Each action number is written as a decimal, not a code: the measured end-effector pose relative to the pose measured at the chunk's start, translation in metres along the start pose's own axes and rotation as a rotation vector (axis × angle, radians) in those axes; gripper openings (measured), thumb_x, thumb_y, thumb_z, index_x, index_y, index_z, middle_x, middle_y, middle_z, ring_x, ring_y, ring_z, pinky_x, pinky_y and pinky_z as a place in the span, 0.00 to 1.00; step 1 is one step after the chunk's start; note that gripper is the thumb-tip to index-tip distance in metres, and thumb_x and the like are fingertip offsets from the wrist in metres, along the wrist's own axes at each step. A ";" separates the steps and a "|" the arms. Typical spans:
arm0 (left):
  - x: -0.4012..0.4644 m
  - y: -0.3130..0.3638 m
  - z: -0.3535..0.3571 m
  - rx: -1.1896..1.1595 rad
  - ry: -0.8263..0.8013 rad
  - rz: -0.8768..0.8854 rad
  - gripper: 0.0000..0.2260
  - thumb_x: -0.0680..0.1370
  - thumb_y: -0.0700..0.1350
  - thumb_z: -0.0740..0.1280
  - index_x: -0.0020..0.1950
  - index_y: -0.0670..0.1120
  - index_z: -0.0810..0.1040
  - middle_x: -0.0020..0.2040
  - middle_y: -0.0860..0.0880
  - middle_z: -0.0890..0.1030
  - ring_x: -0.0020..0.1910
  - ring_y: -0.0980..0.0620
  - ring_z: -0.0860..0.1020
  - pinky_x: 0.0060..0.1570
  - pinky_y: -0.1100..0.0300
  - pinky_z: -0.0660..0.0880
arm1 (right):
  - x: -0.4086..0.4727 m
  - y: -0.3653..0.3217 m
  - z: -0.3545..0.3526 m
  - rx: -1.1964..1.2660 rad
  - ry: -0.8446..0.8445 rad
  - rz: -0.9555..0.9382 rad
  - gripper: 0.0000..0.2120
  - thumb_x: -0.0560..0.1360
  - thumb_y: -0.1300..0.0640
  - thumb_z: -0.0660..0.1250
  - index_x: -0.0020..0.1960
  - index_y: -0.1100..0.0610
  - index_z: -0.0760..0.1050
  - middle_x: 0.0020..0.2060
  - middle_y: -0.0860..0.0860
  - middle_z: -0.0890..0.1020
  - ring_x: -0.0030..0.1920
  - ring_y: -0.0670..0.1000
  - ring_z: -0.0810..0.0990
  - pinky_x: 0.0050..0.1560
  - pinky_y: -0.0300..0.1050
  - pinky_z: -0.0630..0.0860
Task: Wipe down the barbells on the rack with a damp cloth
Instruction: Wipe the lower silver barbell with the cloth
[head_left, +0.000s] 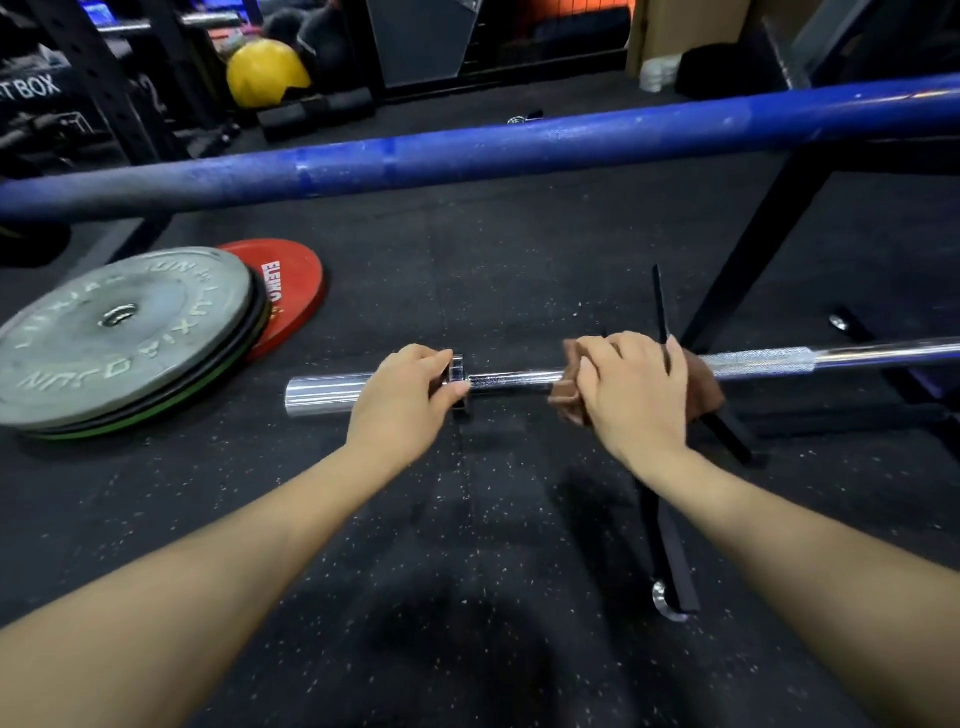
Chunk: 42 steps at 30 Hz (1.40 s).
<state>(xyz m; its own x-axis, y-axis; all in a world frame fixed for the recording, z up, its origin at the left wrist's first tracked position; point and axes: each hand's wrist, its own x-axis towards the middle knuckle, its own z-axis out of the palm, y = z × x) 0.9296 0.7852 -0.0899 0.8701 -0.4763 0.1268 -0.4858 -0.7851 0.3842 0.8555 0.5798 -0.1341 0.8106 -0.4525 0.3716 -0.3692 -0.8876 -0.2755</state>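
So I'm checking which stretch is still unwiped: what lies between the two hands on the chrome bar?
In the head view, only bare chrome barbell between left hand, at the collar, and right hand, gripping the brown cloth.

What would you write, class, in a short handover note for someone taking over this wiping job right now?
Left hand grips the chrome bar at its collar, steadying it.
Right hand holds the brown cloth wrapped round the bar's shaft, just right of the left hand.
Done: cannot tell how much of this bar is wiped.
Left: the rest of the chrome bar, probably, then the blue bar above it.
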 end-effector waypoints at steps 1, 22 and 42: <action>0.000 0.000 0.001 -0.009 0.001 -0.004 0.20 0.79 0.51 0.63 0.69 0.45 0.72 0.64 0.49 0.74 0.63 0.49 0.70 0.62 0.53 0.69 | -0.003 -0.007 0.003 -0.007 0.021 0.017 0.17 0.77 0.49 0.51 0.57 0.48 0.76 0.55 0.51 0.77 0.63 0.54 0.70 0.72 0.55 0.49; -0.001 0.007 -0.002 0.056 0.019 -0.011 0.17 0.80 0.51 0.62 0.66 0.45 0.74 0.63 0.50 0.73 0.62 0.49 0.69 0.56 0.52 0.72 | -0.014 -0.038 0.015 -0.128 -0.051 -0.369 0.22 0.76 0.39 0.52 0.62 0.47 0.74 0.57 0.54 0.78 0.60 0.59 0.75 0.65 0.60 0.61; 0.022 0.052 0.014 0.408 0.023 0.241 0.16 0.79 0.51 0.63 0.65 0.49 0.74 0.61 0.51 0.73 0.59 0.49 0.71 0.55 0.56 0.68 | -0.013 0.006 0.009 -0.043 0.087 -0.187 0.17 0.79 0.49 0.50 0.55 0.51 0.76 0.51 0.49 0.79 0.58 0.54 0.75 0.66 0.52 0.59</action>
<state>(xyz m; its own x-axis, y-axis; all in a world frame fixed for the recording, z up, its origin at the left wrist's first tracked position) 0.9229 0.7285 -0.0797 0.7282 -0.6584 0.1901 -0.6629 -0.7471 -0.0482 0.8468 0.5813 -0.1485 0.8255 -0.2834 0.4881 -0.2363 -0.9589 -0.1571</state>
